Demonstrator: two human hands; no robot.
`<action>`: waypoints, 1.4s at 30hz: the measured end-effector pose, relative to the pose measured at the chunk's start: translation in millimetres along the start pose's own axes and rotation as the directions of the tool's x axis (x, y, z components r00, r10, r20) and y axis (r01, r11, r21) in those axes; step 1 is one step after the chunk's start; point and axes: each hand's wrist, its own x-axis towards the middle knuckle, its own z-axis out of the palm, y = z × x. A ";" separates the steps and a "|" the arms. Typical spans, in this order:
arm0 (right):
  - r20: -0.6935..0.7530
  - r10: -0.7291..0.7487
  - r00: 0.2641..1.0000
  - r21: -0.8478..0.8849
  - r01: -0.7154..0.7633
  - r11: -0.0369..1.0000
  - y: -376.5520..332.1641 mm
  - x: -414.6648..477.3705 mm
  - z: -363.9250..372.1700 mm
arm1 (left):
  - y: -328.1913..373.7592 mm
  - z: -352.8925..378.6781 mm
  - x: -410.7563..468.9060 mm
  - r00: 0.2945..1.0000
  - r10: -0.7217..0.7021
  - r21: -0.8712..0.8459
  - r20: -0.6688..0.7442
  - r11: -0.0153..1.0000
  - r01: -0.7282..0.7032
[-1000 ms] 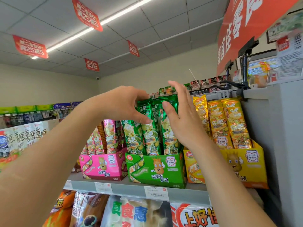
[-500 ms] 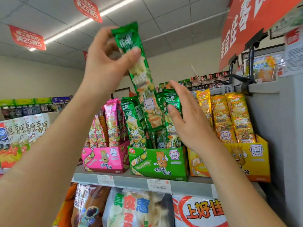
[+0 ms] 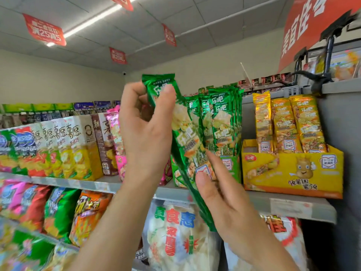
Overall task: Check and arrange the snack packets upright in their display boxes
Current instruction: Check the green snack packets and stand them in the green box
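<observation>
**Now one green packet is up for checking**

Here we hold a single green packet in the centre of the frame, in front of the shelf and clear of its green box. Our left hand pinches the top end between thumb and fingers. Our right hand pinches the lower part, so the hands are apart with the packet spanning them. It lies tilted, top toward the upper left and bottom toward the lower right, printed face toward us. We judge that holding both ends keeps it flat enough to inspect.

Behind it, right of centre, the other green packets stand upright in the box. Further right, yellow packets stand upright in a yellow box.

The held packet belongs upright with the green ones, but our hands partly hide the gap for it.
</observation>
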 end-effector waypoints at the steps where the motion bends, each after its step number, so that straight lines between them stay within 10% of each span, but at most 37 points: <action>1: -0.025 0.020 0.999 -0.002 -0.020 1.000 5.0 -8.6 5.5 | -1.4 -4.0 -7.0 0.996 -0.072 -0.046 -0.044 0.996 0.070; 8: 0.029 0.181 0.983 0.102 -0.183 0.978 25.3 -59.0 15.7 | -19.1 -30.7 -52.6 0.874 -0.472 -0.339 -0.118 0.846 0.411; 24: -0.166 0.152 0.974 -0.225 -0.188 0.956 41.1 -115.2 19.9 | -12.7 -27.7 -138.0 0.719 -0.646 -0.316 -0.256 0.759 0.569; 42: -0.285 0.056 0.957 -0.514 -0.202 0.833 19.3 -115.3 41.2 | 16.4 -18.2 -172.2 0.718 -0.592 -0.132 -0.366 0.797 0.590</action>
